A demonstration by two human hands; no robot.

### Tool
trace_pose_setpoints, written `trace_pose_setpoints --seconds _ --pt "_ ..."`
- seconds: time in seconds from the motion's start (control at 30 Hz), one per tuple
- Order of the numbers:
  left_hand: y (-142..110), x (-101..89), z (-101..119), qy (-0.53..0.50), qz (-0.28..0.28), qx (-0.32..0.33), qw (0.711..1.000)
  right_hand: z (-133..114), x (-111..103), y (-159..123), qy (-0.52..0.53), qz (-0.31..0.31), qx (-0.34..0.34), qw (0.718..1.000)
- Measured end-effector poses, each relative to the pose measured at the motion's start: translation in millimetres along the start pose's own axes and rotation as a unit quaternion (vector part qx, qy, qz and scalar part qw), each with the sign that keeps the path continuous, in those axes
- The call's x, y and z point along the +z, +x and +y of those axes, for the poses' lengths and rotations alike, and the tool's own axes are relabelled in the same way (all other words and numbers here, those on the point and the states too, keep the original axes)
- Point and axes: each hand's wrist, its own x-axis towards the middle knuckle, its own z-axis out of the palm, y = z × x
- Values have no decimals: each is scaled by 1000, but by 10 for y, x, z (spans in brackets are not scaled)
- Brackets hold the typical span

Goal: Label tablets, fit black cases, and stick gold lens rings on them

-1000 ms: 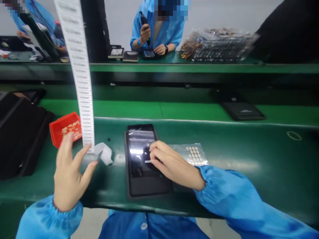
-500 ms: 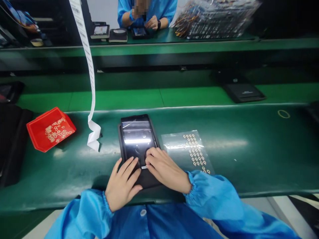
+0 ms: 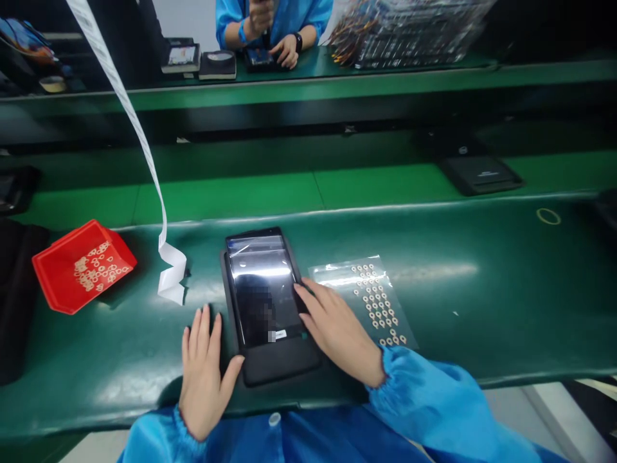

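Note:
A black device with a glossy screen lies on the green mat, its plain dark end toward me. Near the screen's lower edge is a small white label. My left hand rests flat on the mat just left of the device, fingers stretched and thumb out close to its lower corner. At the device's right edge, my right hand lies with fingers extended, the fingertips touching the side; nothing shows in its grasp. Right of it is a clear plastic sheet bearing rows of small ring-shaped pieces.
A red bin of loose ring pieces stands left. A white label strip hangs down to the mat. Another black device lies at back right, near a rubber band. Across the shelf, a person's hands work beside bagged parts.
My left hand has moved off the device, leftward onto the mat. My right hand has shifted from the label to the device's right edge, and its fingers have straightened. The view has shifted slightly.

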Motion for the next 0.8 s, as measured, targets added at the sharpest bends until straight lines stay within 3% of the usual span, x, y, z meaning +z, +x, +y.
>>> trace_pose_setpoints --seconds 0.13,0.33,0.5,0.6,0.7,0.77,0.8 --pt "84 79 135 17 16 -15 1000 -55 40 -55 8 9 -3 1000" --pt "400 113 227 40 30 1 999 -14 -5 -68 43 1 0 999" --pt "537 220 211 -91 83 -67 990 -68 38 -111 94 -44 -2 995" --pt "512 128 378 -217 105 -59 969 -48 -12 -110 146 -91 0 985" --pt "507 -87 621 -326 13 54 944 98 -174 -18 273 -115 1 955" --pt "533 -205 677 -325 -75 157 930 266 -308 105 389 -97 43 915" --pt "545 -234 651 -297 -92 180 933 360 -368 176 437 -85 77 892"
